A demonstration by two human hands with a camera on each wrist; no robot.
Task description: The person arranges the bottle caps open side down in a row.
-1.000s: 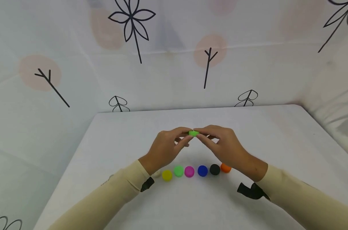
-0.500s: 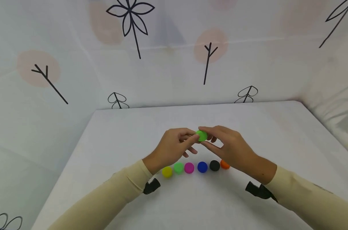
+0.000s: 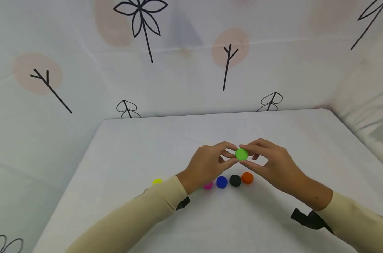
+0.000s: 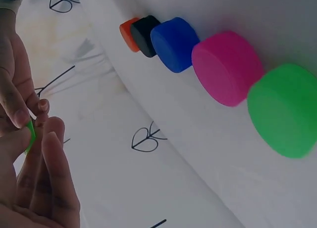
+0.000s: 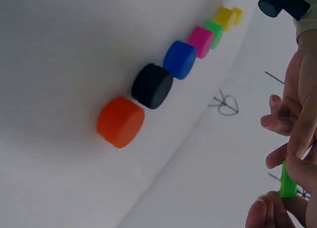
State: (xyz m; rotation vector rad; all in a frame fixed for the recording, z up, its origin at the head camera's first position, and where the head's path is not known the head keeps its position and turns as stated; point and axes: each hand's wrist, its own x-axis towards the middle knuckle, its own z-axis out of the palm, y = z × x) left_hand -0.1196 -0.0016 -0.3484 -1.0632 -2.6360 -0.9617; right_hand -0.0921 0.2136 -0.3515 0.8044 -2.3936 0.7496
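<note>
A thin bright green disc (image 3: 241,154) is held above the white table, its round face toward the head camera. My left hand (image 3: 210,163) pinches its left edge between thumb and fingers. On the opposite edge, my right hand (image 3: 273,162) pinches it with thumb and index finger. Seen from the right wrist, the green disc (image 5: 288,183) shows its narrow side between the fingertips. The left wrist view has only a sliver of it, mostly covered by fingers. Below the hands stand an orange cylinder (image 3: 247,177), a black cylinder (image 3: 235,180) and a blue cylinder (image 3: 222,182).
The row continues with a magenta cylinder (image 4: 228,68), a light green cylinder (image 4: 285,110) and a yellow cylinder (image 5: 224,18). A smaller yellow piece (image 5: 238,16) lies at its far end. My left forearm hides part of the row in the head view. Patterned cloth (image 3: 185,80) hangs behind the table.
Both hands have moved right with the green disc. It has turned from edge-on to showing its round face. The left forearm now covers more of the row, and the orange cylinder is fully uncovered.
</note>
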